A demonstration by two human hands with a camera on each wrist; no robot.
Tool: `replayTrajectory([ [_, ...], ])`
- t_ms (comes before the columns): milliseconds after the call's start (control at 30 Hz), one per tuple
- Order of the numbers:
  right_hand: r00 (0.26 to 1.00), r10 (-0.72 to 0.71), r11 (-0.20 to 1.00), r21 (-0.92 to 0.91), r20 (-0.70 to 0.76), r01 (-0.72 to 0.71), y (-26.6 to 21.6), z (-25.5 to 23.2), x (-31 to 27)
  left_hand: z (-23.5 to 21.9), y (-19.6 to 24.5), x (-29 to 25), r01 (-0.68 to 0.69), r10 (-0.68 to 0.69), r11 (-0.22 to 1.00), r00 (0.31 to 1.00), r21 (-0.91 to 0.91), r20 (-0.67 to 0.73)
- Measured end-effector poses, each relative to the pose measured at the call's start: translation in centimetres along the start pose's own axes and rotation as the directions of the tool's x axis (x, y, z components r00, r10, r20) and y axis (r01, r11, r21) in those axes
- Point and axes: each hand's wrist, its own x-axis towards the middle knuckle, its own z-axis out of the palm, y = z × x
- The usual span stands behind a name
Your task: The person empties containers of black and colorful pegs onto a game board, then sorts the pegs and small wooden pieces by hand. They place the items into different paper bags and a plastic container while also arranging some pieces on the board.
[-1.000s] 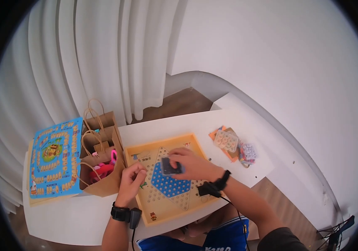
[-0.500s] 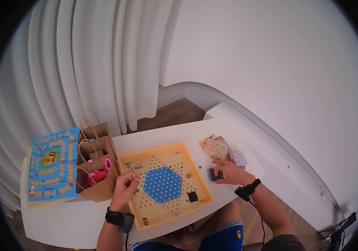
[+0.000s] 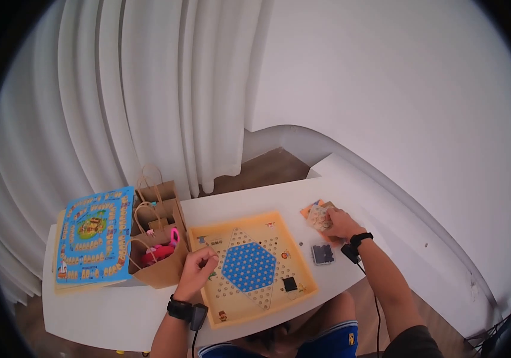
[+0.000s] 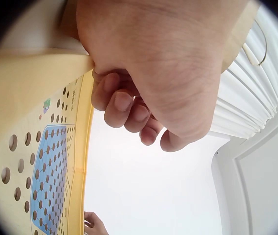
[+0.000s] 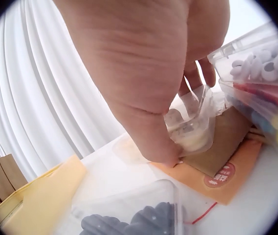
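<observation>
My right hand (image 3: 345,224) pinches a small clear plastic box (image 5: 197,134) of pale round pieces between thumb and fingers. Under that box lie a brown card (image 5: 222,147) and an orange paper packet (image 5: 232,178). Nearer me, a clear box of dark pieces (image 3: 322,255) sits on the table beside the board. My left hand (image 3: 199,268) holds nothing, its fingers loosely curled over the left rim of the yellow-framed game board (image 3: 248,267). That board has a blue hexagon in a star of holes, with a black square (image 3: 290,284) on its lower right.
Clear boxes of white and coloured pieces (image 5: 256,63) stand just beyond my right hand. Left of the board are brown paper bags (image 3: 166,271), one holding a pink and red item (image 3: 160,253), and a blue printed board (image 3: 94,235). A small dark piece (image 3: 301,243) lies on the white table.
My right hand moved the box of dark pieces from over the board to the table on its right, let go, then reached farther to the pale pieces' box. The left hand stayed by the board's left rim.
</observation>
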Motion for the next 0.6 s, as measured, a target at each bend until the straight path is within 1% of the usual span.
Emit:
replayTrajectory([
  [67,1.000,-0.030,0.997,-0.070,-0.008,0.029,0.3,0.0,0.5,0.0,0.0,0.1,0.002,-0.002,1.000,1.000,-0.005,0.003],
  [167,1.000,-0.019,0.995,-0.099,0.007,0.020,-0.4,-0.4,0.2,0.0,-0.1,0.1,-0.001,0.001,1.000,1.000,-0.007,0.003],
  [233,1.000,-0.024,0.996,-0.086,0.009,0.025,-0.8,-0.7,-0.1,0.0,-0.3,0.1,0.009,-0.009,1.000,1.000,-0.007,-0.004],
  [300,0.998,-0.055,0.991,-0.123,-0.027,0.052,-0.9,-0.8,0.0,-0.1,-0.1,0.1,-0.017,0.017,1.000,1.000,0.023,0.005],
  [367,0.996,-0.085,0.989,-0.120,-0.025,0.081,-1.2,-1.2,0.0,0.1,0.4,0.1,-0.002,0.002,1.000,1.000,0.008,0.007],
  [433,0.991,-0.116,0.983,-0.155,-0.074,0.103,-1.3,-1.5,0.1,0.1,0.6,0.0,0.017,-0.017,1.000,1.000,-0.018,0.012],
  [467,0.995,-0.081,0.991,-0.113,-0.059,0.074,-1.3,-1.9,0.1,0.0,0.5,0.0,0.012,-0.012,1.000,1.000,-0.006,0.014],
  [500,0.996,-0.078,0.990,-0.118,-0.044,0.072,-1.3,-2.1,0.0,0.0,0.4,0.1,0.008,-0.008,1.000,1.000,0.005,0.015],
  [567,0.988,-0.105,0.991,-0.096,-0.114,0.095,-1.4,-2.5,-0.3,0.2,0.7,0.1,0.018,-0.018,1.000,1.000,-0.023,0.005],
  [600,0.990,-0.104,0.990,-0.103,-0.098,0.094,-1.5,-2.7,-0.6,0.2,0.7,0.1,0.011,-0.011,1.000,1.000,-0.022,0.006],
])
